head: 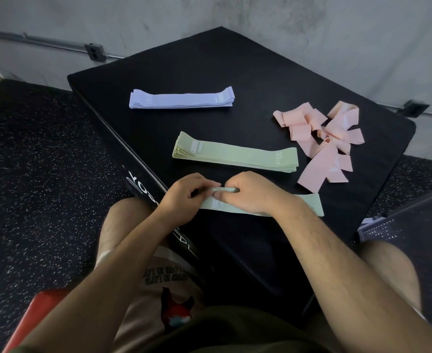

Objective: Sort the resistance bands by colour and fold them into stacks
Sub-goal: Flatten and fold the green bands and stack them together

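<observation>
The left hand (184, 193) and right hand (251, 193) pinch the green band (309, 204) by the counter's (209, 59) near edge; it looks light and limp, probably best gripped at its ends.

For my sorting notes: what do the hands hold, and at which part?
Left hand and right hand both pinch the pale green band along its far edge, near its left end.

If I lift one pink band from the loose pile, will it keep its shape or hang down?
Probably it hangs limp: the pink bands lie curled and twisted, like soft fabric. It looks light and thin. Since they overlap, a neighbour may well drag along.
</observation>
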